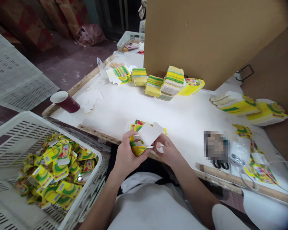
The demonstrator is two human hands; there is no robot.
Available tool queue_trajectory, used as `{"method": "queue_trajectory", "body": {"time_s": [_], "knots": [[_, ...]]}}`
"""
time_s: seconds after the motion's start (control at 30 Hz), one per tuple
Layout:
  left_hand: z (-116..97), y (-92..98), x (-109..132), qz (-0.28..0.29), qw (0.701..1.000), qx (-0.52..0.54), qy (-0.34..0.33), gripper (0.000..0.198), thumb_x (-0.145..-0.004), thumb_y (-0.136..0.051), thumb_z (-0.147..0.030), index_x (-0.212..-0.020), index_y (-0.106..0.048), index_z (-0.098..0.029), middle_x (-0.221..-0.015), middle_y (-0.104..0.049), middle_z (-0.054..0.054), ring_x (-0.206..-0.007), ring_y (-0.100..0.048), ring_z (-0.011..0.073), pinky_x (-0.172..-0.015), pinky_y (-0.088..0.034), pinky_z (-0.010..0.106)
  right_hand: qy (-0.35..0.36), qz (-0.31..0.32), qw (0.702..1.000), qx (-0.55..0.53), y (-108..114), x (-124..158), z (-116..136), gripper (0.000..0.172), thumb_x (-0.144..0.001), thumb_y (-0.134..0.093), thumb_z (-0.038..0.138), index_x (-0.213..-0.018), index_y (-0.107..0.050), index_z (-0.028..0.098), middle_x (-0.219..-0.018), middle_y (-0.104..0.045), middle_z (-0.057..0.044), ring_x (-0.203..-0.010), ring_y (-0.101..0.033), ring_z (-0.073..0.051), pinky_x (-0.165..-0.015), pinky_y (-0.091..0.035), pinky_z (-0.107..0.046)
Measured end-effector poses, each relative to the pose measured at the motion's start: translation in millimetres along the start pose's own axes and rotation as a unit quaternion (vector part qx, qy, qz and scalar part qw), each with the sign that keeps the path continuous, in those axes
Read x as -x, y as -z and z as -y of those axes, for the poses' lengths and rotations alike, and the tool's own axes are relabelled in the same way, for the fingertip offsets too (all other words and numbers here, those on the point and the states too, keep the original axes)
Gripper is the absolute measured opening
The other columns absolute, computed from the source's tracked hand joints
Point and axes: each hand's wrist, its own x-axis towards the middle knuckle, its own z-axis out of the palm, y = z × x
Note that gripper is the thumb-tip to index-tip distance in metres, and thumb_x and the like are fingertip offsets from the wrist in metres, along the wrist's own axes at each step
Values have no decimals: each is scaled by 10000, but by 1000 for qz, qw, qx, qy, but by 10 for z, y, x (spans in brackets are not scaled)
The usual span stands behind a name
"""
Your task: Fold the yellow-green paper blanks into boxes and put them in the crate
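At the table's front edge, my left hand [128, 156] is closed on a small yellow and green printed carton [137, 147]. My right hand [168, 150] grips the carton's white inner flap [150, 134] from the right, with its thumb and fingers close together. A white tab shows near the right fingertips. Just beyond the hands, more yellow printed card [140, 122] lies on the white table [115, 111], partly covered by the carton.
A white basket [26, 116] at the left holds many yellow cartons [55, 172]. A maroon cup [66, 101] lies tilted at the table's left edge. Stacks of flat cartons [171, 80] stand along a cardboard panel [201, 41]. Scissors [220, 165] and a wooden strip [230, 177] are at right.
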Motion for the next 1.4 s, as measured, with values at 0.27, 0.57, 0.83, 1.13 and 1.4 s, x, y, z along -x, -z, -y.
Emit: {"method": "queue_trajectory", "body": {"time_s": [0.27,0.57,0.83,1.13,1.4], "knots": [[47,-99,44,29,998,-49,-28,514,-693,-639,-272,-1121,-357,-228,-1069,-579,65,-874,-631,187,-728,-511,302,60,-33,991,111,-147,-61,-138,231,-685,-618,210,-913,-656,215,-912,-694,-18,-903,-624,-205,-858,-488,-351],[166,-100,62,124,989,-65,49,388,-708,-567,-221,-1059,-400,-217,-951,-586,48,-821,-628,209,-683,-521,335,97,81,944,306,-98,-66,-197,572,-786,-583,235,-1336,-423,234,-1382,-462,-79,-1278,-412,-245,-1080,-289,-443],[212,-176,37,37,996,-71,29,473,-720,-573,-192,-1151,-379,-179,-1105,-481,126,-967,-579,236,-778,-510,384,184,101,885,416,-99,-93,-222,663,-759,-395,12,-1374,-396,258,-1406,-446,-40,-1312,-381,-207,-1114,-253,-427],[223,18,41,66,989,-123,49,419,-680,-625,-315,-1033,-452,-169,-940,-604,91,-880,-603,275,-757,-492,404,175,181,774,581,-42,-44,-88,738,-709,-456,-28,-1410,-315,154,-1495,-235,-148,-1396,-187,-259,-1102,-258,-464],[172,163,-52,102,981,-155,50,500,-619,-666,-284,-1081,-510,-173,-1035,-654,90,-922,-636,258,-799,-502,363,195,176,743,615,-26,-50,15,514,-722,-431,-48,-1140,-588,206,-1345,-452,-123,-1313,-377,-238,-971,-441,-397]]}}
